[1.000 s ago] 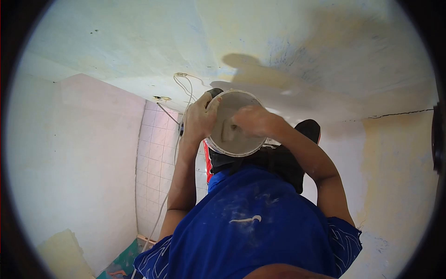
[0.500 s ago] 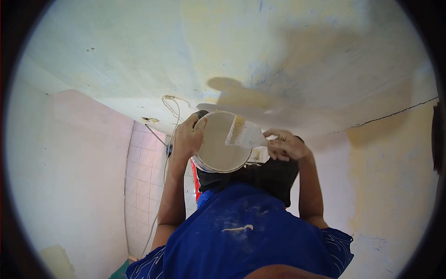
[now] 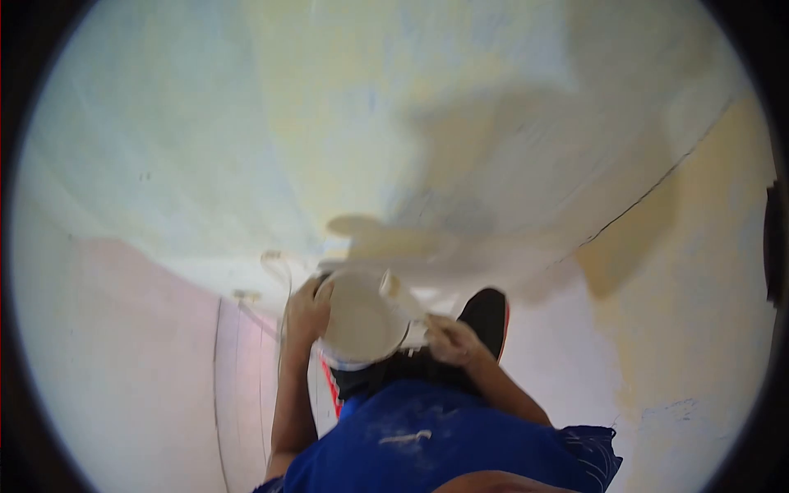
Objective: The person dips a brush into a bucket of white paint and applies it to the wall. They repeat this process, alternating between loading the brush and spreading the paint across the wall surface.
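My left hand (image 3: 307, 314) is closed on the rim of a round white bucket (image 3: 335, 355), at its left side. Pale, creamy paint (image 3: 362, 316) shows inside the bucket. In my right hand (image 3: 450, 340) is the handle of a wide paintbrush (image 3: 403, 301), the fingers wrapped round it. The brush is turned edge-on, and its bristle end overlaps the right part of the bucket's opening in this view. The picture is blurred by motion.
In front stands a patchy pale wall (image 3: 329, 148) with yellow areas and shadows. A dark crack (image 3: 657, 185) runs along the right wall. A white cable (image 3: 288, 275) hangs left of the bucket. My dark shoe (image 3: 485, 322) shows below, right of the brush.
The view has tilted up, so bucket and hands sit lower in it. The brush has turned from flat to edge-on, staying in my right hand. My shoe now shows more.
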{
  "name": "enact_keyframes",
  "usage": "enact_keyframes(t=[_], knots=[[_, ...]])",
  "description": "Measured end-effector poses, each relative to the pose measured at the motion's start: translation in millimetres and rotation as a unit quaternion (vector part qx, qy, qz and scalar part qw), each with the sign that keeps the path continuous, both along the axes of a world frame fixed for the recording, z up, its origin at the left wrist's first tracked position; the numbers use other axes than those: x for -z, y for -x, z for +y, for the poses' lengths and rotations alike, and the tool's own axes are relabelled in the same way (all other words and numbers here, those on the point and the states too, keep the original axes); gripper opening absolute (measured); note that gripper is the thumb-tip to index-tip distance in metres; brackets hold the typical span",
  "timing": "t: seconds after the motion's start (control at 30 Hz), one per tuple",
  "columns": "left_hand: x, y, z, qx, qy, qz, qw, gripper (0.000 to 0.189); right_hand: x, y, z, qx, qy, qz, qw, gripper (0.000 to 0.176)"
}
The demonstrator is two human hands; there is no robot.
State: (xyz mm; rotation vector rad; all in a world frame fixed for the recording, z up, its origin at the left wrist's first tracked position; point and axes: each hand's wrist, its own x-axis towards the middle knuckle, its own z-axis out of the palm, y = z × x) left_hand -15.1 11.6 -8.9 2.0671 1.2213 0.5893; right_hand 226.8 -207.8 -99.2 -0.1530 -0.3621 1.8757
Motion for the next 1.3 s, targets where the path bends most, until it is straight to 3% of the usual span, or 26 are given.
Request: enact_keyframes(t=[0.03, 0.1, 0.13, 0.2, 0.27, 0.3, 0.37, 0.43, 0.5, 0.57, 0.7, 0.77, 0.9, 0.97, 1.0, 1.07, 1.17, 1.3], knots=[[9, 2, 2, 0.021, -0.025, -0.026, 0.999, 0.039, 16, -2, -1, 0.022, 0.010, -0.031, 0.999, 0.030], [4, -2, -2, -0.016, -0.035, -0.034, 0.999, 0.041, -39, 5, -1, 0.077, 0.085, -0.057, 0.992, 0.034], [4, -1, -2, -0.019, -0.040, -0.037, 0.998, 0.042, -57, 1, 4, 0.056, 0.049, -0.050, 0.996, 0.041], [-10, 0, -6, -0.039, 0.011, 0.018, 0.999, 0.037, -102, -8, 9, 0.105, 0.050, -0.128, 0.985, 0.033], [-10, 1, -7, -0.033, -0.001, -0.002, 0.999, 0.037, -150, -23, 9, 0.206, 0.013, -0.216, 0.954, 0.014], [-8, 1, -6, -0.032, 0.000, 0.000, 0.999, 0.037, -191, -25, 8, 0.266, 0.020, -0.284, 0.921, 0.020], [-6, 3, -6, -0.025, -0.007, 0.000, 1.000, 0.037, -251, -41, -3, 0.349, -0.010, -0.398, 0.849, 0.011], [-4, 3, -4, -0.029, 0.004, -0.008, 1.000, 0.036, -329, -37, -14, 0.466, 0.043, -0.573, 0.673, 0.031], [-1, 6, -2, -0.027, 0.006, -0.012, 1.000, 0.036, -387, -42, -19, 0.531, -0.024, -0.663, 0.527, 0.042], [0, 7, -1, -0.034, 0.007, -0.006, 0.999, 0.036, -450, -35, -19, 0.576, -0.087, -0.744, 0.327, 0.039], [-2, 8, -1, -0.032, 0.016, -0.012, 0.999, 0.036, -548, -48, -2, 0.618, -0.089, -0.781, 0.009, 0.036], [1, 8, 0, -0.031, 0.018, -0.019, 0.999, 0.034, -583, -55, 13, 0.637, -0.124, -0.754, -0.107, 0.034], [2, 7, 0, -0.035, 0.015, -0.006, 0.999, 0.034, -641, -34, 16, 0.600, -0.057, -0.792, -0.100, 0.035], [4, 6, -1, -0.038, 0.002, -0.024, 0.999, 0.034, -646, -30, 19, 0.591, -0.089, -0.770, -0.222, 0.036], [3, 6, -1, -0.039, 0.004, -0.025, 0.999, 0.034, -657, -30, 21, 0.590, -0.091, -0.771, -0.222, 0.036], [2, 8, -2, -0.039, 0.008, -0.023, 0.999, 0.035, -681, -29, 27, 0.561, 0.028, -0.813, -0.151, 0.035], [-2, 9, -3, -0.040, 0.013, -0.021, 0.999, 0.035, -671, 2, 24, 0.570, 0.018, -0.813, -0.120, 0.033], [4, 8, -2, -0.047, 0.003, -0.039, 0.998, 0.041, -679, -6, 24, 0.567, 0.029, -0.813, -0.128, 0.034]])
